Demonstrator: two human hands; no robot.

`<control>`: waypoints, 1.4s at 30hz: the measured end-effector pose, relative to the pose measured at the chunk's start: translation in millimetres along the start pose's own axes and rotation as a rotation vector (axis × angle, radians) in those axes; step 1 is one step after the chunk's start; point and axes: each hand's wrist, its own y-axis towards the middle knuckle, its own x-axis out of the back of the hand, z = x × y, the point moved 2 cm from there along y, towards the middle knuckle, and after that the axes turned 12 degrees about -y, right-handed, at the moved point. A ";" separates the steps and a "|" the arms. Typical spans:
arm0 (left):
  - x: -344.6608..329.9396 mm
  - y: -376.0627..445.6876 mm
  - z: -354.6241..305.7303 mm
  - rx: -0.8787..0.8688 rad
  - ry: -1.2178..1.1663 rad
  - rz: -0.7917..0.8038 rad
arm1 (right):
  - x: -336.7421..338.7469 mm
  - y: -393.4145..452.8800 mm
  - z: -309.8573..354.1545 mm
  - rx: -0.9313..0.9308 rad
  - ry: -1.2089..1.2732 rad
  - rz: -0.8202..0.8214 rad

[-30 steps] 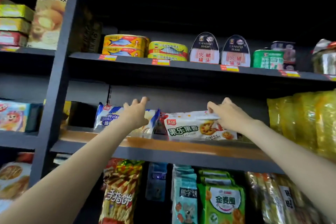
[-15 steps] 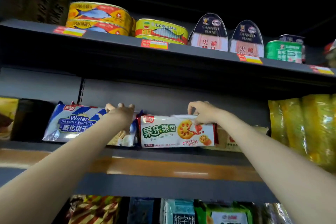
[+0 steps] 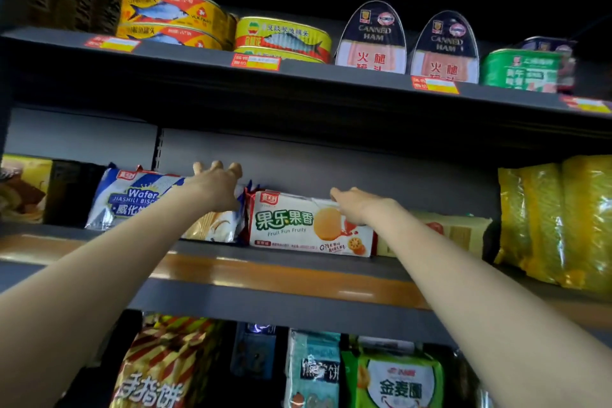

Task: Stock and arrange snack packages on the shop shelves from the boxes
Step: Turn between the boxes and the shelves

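Note:
On the middle shelf (image 3: pixel 281 275) a blue-and-white wafer biscuit package (image 3: pixel 132 199) stands on its long edge. A white "Fruit Fun Fruity" biscuit package (image 3: pixel 284 225) stands right beside it, touching it. My left hand (image 3: pixel 217 187) presses against the wafer package's right end, fingers straight and spread above its top edge. My right hand (image 3: pixel 354 205) grips the top right edge of the fruit biscuit package, fingers over the top. A pale yellow package (image 3: pixel 460 235) lies behind my right wrist, partly hidden.
Shiny yellow bags (image 3: pixel 556 222) fill the shelf's right end. The upper shelf carries fish cans (image 3: pixel 172 16), canned ham tins (image 3: pixel 371 40) and a green tin (image 3: pixel 520 69). Below hang a striped snack bag (image 3: pixel 165 361) and a green biscuit bag (image 3: pixel 397 381).
The fruit biscuit package went from lying tilted to standing upright, facing out. My left hand's fingers lifted and spread over the wafer package. The view moved closer and upward.

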 end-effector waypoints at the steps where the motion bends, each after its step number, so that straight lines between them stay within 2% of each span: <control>1: -0.6 -4.8 -1.7 -0.017 -0.021 -0.016 | -0.9 -2.9 1.3 0.005 -0.011 -0.012; 6: 8.4 -38.8 -10.2 -0.011 -0.042 -0.063 | -3.9 2.3 4.8 -0.032 -0.077 0.012; 9: 15.7 -60.6 -16.0 0.008 -0.044 -0.144 | 1.4 -2.9 10.4 -0.034 -0.099 -0.018; 14: 13.0 -90.2 -35.6 0.037 -0.030 -0.221 | 5.5 -35.4 18.9 0.274 0.029 -0.155; 17: 10.3 -95.1 -41.5 0.000 -0.017 -0.154 | 1.9 -53.1 7.6 0.341 -0.090 -0.175; 22: 3.3 -80.6 -37.1 -0.018 0.060 -0.009 | -9.3 -47.6 2.1 0.329 -0.276 -0.136; 31: -11.1 -61.6 -54.8 -0.022 0.181 0.336 | 5.0 -33.2 6.0 0.268 -0.304 0.055; 37: -16.6 -39.1 -37.9 -0.063 0.210 0.363 | 5.6 -10.8 16.7 0.223 -0.431 0.141; 42: -24.1 -31.6 -23.8 -0.070 0.170 0.388 | 1.9 1.8 23.5 0.204 -0.418 0.127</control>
